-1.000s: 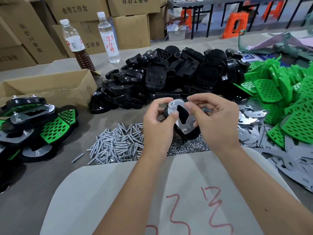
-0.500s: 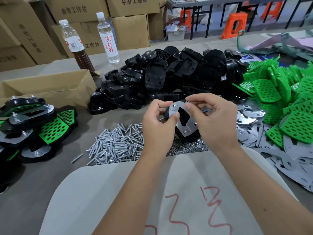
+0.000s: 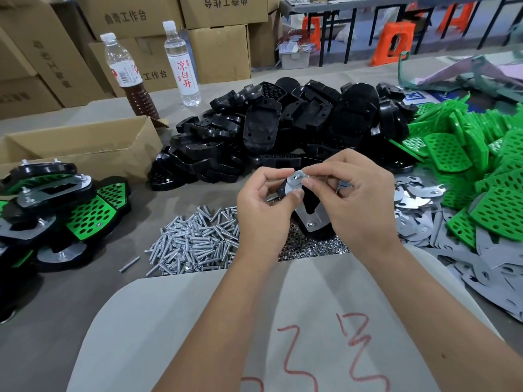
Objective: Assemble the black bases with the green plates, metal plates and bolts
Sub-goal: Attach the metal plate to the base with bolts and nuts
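Hands at frame centre, left hand (image 3: 261,206) gripping black base (image 3: 310,199) with metal plate (image 3: 315,215) on top, right hand (image 3: 356,199) pinching at bolt (image 3: 296,179) on plate's upper end, loose bolts (image 3: 195,241) lower left, green plates (image 3: 475,171) far right

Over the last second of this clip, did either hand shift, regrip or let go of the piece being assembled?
Barely. The right hand brought its fingertips in over the upper bolt hole of the metal plate, seemingly working a small fastener there. The left hand keeps its thumb pressed on the plate, holding the black base tilted above the nuts. Nothing was let go; the bolt pile and finished assemblies are unchanged.
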{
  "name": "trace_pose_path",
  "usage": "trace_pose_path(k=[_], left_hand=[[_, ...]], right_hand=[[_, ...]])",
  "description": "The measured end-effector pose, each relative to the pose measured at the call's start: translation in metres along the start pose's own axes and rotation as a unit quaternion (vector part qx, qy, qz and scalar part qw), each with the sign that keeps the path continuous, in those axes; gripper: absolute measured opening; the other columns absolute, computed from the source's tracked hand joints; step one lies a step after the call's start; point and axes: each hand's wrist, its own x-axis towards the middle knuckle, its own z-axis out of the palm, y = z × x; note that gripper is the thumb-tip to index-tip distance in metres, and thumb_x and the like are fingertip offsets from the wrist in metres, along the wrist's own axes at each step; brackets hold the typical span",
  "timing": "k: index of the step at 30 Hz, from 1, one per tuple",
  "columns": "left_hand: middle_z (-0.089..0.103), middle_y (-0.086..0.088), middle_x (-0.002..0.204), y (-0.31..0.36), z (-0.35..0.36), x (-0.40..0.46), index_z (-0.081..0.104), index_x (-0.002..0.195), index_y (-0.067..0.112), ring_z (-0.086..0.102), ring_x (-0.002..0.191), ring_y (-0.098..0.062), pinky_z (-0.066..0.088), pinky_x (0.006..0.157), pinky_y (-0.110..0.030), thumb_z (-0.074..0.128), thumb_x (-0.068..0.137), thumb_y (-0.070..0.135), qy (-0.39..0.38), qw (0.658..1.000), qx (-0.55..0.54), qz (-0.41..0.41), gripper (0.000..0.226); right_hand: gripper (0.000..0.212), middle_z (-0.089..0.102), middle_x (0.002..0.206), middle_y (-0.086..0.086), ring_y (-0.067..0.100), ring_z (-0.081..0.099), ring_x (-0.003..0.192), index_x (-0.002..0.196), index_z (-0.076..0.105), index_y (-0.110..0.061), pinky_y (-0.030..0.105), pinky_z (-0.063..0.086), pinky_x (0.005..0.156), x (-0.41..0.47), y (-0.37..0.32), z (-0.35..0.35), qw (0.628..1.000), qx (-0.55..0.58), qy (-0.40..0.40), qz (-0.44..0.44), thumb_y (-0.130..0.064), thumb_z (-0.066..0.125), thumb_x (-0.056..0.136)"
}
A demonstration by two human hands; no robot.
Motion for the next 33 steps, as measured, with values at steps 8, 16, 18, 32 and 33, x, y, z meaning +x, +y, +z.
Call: trace_pose_path(k=[8, 16, 18, 32, 33], left_hand=[[0.074, -0.011, 0.098, 0.002, 0.005, -0.003, 0.068, 0.095, 0.013, 0.071, 0.099, -0.029, 0.060, 0.089, -0.053, 0.076, 0.091, -0.002, -0.008, 0.998, 0.040, 0.051, 0.018], [0.071, -0.001, 0.088, 0.002, 0.007, -0.005, 0.067, 0.094, 0.009, 0.067, 0.082, -0.024, 0.052, 0.061, -0.032, 0.076, 0.092, 0.003, 0.000, 0.994, 0.070, 0.086, 0.011], [0.070, 0.003, 0.087, 0.001, 0.007, -0.005, 0.067, 0.094, 0.010, 0.066, 0.081, -0.021, 0.050, 0.061, -0.032, 0.076, 0.092, 0.003, 0.000, 0.993, 0.078, 0.094, 0.012], [0.074, 0.011, 0.089, -0.007, 0.004, -0.002, 0.066, 0.087, 0.027, 0.071, 0.087, -0.007, 0.053, 0.067, -0.022, 0.080, 0.086, 0.003, 0.023, 0.996, 0.066, 0.060, 0.028], [0.074, 0.012, 0.090, -0.008, 0.003, -0.002, 0.066, 0.087, 0.028, 0.071, 0.088, -0.006, 0.052, 0.069, -0.022, 0.080, 0.086, 0.003, 0.024, 0.996, 0.069, 0.059, 0.029]], right_hand=[[0.016, 0.069, 0.084, 0.001, 0.021, 0.061, 0.072, 0.095, 0.084, -0.017, 0.034, 0.047, 0.064, -0.001, 0.001, 0.002, 1.000, 0.005, -0.002, -0.024, -0.004, 0.083, 0.086], [0.008, 0.068, 0.077, 0.000, 0.020, 0.058, 0.069, 0.083, 0.082, -0.015, 0.039, 0.046, 0.062, -0.001, 0.004, 0.001, 0.999, 0.015, 0.013, -0.025, -0.009, 0.087, 0.082], [0.009, 0.067, 0.077, -0.003, 0.019, 0.058, 0.070, 0.084, 0.081, -0.016, 0.037, 0.047, 0.062, -0.001, 0.004, 0.000, 0.999, 0.013, 0.016, -0.029, -0.011, 0.088, 0.081], [0.023, 0.062, 0.079, 0.004, 0.022, 0.059, 0.065, 0.072, 0.071, -0.005, 0.035, 0.045, 0.053, -0.003, 0.007, -0.002, 1.000, 0.019, -0.016, -0.009, -0.010, 0.077, 0.093], [0.021, 0.063, 0.080, 0.004, 0.022, 0.061, 0.068, 0.074, 0.071, -0.005, 0.037, 0.047, 0.056, -0.003, 0.006, -0.002, 1.000, 0.020, -0.013, -0.010, -0.009, 0.075, 0.094]])
